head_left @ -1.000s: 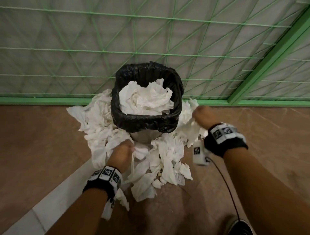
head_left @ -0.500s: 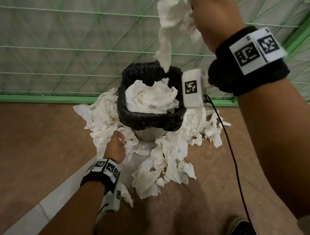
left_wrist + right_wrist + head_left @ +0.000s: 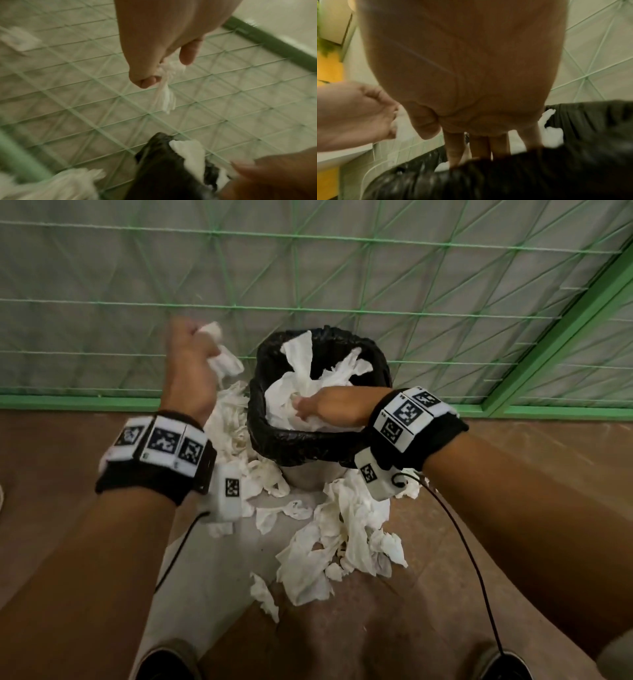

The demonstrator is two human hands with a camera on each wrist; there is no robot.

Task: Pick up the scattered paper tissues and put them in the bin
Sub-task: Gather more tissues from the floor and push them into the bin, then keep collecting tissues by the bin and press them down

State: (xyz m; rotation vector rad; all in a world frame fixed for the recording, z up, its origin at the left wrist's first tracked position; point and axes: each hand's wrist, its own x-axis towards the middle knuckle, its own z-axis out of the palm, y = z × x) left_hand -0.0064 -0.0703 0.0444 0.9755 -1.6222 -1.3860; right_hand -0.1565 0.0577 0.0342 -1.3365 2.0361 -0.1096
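A person's right hand, fingers extended, presses tissues into the overfull bin, apparently making room, while the left hand beside it clutches a wad of tissue; scattered tissues lie below both hands.

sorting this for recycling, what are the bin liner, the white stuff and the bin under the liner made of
Bin liner: thin black plastic film, glossy and crinkled at the rolled rim.
Tissues: soft matte white paper, crumpled and torn.
Bin body: smooth, grey and dull below the liner; metal or plastic, cannot tell.
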